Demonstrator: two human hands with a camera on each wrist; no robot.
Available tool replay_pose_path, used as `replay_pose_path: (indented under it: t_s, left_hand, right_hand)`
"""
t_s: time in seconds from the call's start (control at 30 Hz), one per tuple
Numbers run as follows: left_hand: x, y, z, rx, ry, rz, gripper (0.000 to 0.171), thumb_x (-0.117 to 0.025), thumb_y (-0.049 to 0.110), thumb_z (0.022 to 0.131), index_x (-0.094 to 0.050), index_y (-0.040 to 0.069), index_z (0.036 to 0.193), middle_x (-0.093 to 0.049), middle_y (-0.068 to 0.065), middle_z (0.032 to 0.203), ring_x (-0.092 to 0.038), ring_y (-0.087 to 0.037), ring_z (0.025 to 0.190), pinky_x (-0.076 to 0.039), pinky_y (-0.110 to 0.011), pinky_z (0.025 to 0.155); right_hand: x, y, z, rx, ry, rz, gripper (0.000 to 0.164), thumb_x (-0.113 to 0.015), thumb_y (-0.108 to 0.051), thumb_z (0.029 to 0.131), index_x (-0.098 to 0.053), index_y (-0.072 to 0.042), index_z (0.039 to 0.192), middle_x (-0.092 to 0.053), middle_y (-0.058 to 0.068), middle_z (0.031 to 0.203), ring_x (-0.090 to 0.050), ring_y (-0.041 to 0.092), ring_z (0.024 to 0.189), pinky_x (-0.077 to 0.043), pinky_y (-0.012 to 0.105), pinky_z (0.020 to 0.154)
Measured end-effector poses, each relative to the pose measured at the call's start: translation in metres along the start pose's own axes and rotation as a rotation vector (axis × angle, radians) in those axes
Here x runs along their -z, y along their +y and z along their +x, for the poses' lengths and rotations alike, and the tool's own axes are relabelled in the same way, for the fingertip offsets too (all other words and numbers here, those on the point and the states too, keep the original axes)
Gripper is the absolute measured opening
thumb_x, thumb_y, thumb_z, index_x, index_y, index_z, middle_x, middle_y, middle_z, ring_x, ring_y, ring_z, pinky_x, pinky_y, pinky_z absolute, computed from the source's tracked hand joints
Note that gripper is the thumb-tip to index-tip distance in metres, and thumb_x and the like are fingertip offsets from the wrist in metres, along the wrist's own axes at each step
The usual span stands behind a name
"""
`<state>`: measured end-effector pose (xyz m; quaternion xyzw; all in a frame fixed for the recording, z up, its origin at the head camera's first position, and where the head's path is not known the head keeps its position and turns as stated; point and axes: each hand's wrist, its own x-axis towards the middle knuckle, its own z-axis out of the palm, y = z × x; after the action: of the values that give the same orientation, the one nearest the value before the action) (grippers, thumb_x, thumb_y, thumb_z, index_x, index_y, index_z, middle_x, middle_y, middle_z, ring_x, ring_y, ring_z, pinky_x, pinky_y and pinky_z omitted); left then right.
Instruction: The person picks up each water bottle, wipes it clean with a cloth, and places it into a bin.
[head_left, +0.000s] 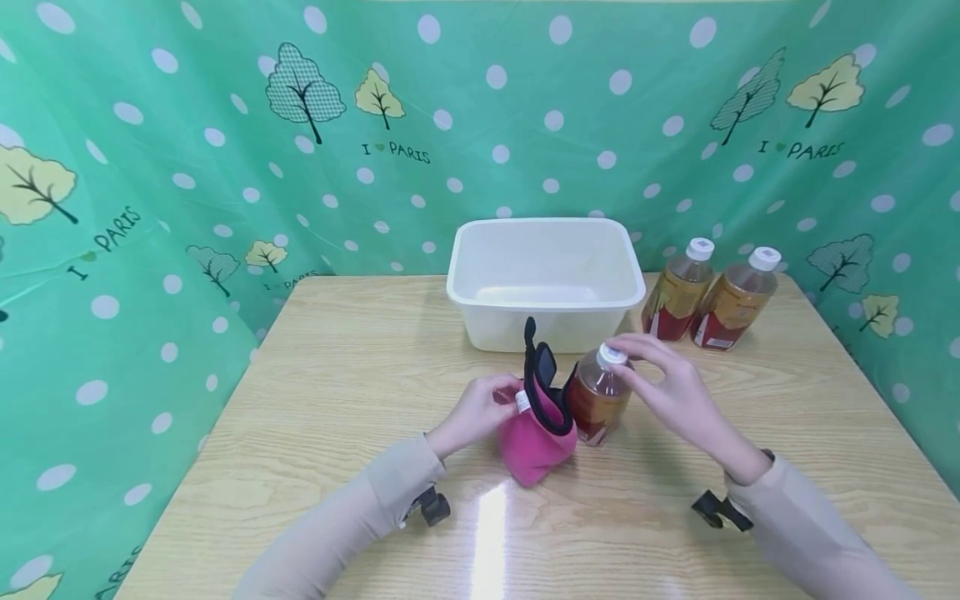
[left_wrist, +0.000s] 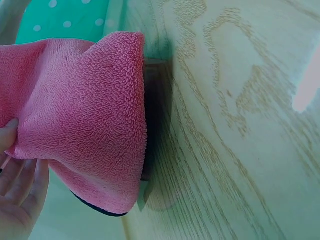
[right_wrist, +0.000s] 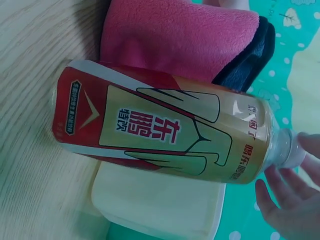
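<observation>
My left hand (head_left: 480,410) pinches the side of a pink fleece pouch (head_left: 536,446) with black trim, right by its white tag. The pouch's mouth gapes upward, and a black strap stands above it. In the left wrist view the fuzzy pink pouch (left_wrist: 95,110) hangs from the thumb and fingertips. Just right of the pouch stands a drink bottle (head_left: 597,400) with amber contents, and my right hand (head_left: 671,387) grips its white cap. The right wrist view shows the bottle's (right_wrist: 160,125) red and gold label, with the pouch (right_wrist: 175,45) close beside it.
Behind the hands a white plastic bin (head_left: 551,325) stands at the back of the wooden table (head_left: 360,350). To its right are two more capped bottles, one bottle (head_left: 678,292) beside another bottle (head_left: 735,304). A green dotted curtain (head_left: 465,108) hangs behind and along the sides.
</observation>
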<state>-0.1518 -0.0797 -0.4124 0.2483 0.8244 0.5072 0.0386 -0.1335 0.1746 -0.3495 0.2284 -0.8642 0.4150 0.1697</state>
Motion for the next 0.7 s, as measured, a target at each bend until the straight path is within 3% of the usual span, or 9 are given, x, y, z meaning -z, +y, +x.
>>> replay_pose_path:
  t_s: [0.23, 0.5, 0.7]
  left_hand:
    - [0.002, 0.002, 0.0, 0.005, 0.007, -0.013, 0.019, -0.06, -0.005, 0.076, -0.061, -0.003, 0.094, -0.064, -0.015, 0.092, -0.061, -0.023, 0.08, -0.051, -0.025, 0.072]
    - [0.002, 0.009, 0.006, -0.029, 0.019, -0.013, 0.019, -0.059, -0.005, 0.076, -0.061, -0.004, 0.095, -0.064, -0.014, 0.091, -0.061, -0.021, 0.078, -0.051, -0.023, 0.071]
    - [0.004, 0.028, 0.011, -0.078, 0.039, -0.008, 0.017, -0.06, -0.006, 0.076, -0.061, -0.005, 0.093, -0.063, -0.015, 0.091, -0.061, -0.022, 0.078, -0.05, -0.022, 0.072]
  right_hand:
    - [0.004, 0.007, 0.001, 0.054, -0.098, 0.035, 0.033, -0.06, -0.001, 0.081, -0.059, -0.009, 0.113, -0.056, 0.006, 0.117, -0.047, 0.002, 0.108, -0.036, 0.007, 0.087]
    - [0.008, 0.01, 0.003, 0.053, -0.202, 0.06, 0.033, -0.055, -0.004, 0.085, -0.056, -0.008, 0.118, -0.054, 0.007, 0.121, -0.039, -0.002, 0.115, -0.032, 0.006, 0.09]
    - [0.009, 0.01, 0.004, 0.06, -0.227, 0.071, 0.032, -0.053, -0.004, 0.087, -0.055, -0.008, 0.118, -0.052, 0.007, 0.123, -0.039, -0.003, 0.115, -0.032, 0.006, 0.091]
